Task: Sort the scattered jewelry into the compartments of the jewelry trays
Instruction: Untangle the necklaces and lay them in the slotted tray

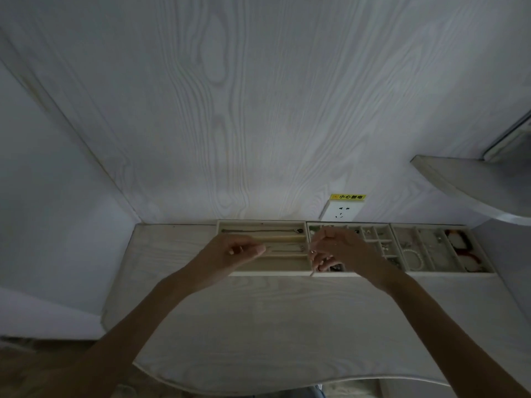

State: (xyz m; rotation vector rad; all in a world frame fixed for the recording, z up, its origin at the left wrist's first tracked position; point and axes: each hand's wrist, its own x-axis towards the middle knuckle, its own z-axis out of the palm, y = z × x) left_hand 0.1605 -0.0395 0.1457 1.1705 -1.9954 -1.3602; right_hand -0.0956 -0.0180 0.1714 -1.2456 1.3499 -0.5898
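Three beige jewelry trays stand in a row against the wall. The left tray (290, 270) has long slots; a thin necklace (258, 231) lies in its back slot. My left hand (238, 249) hovers over this tray and pinches one end of another thin necklace (287, 249) stretched along a middle slot. My right hand (336, 248) is over the middle tray (373, 235) of small square cells, fingers curled, with a small glint at the fingertips by the necklace's right end. The right tray (485, 267) holds a pearl bracelet (413, 258) and red-and-white pieces (459, 239).
The trays sit at the back of a pale wood-grain table (273, 326) with a curved front edge. A wall socket (342, 212) with a yellow warning label is just above the middle tray. A shelf (474, 185) juts out at the upper right.
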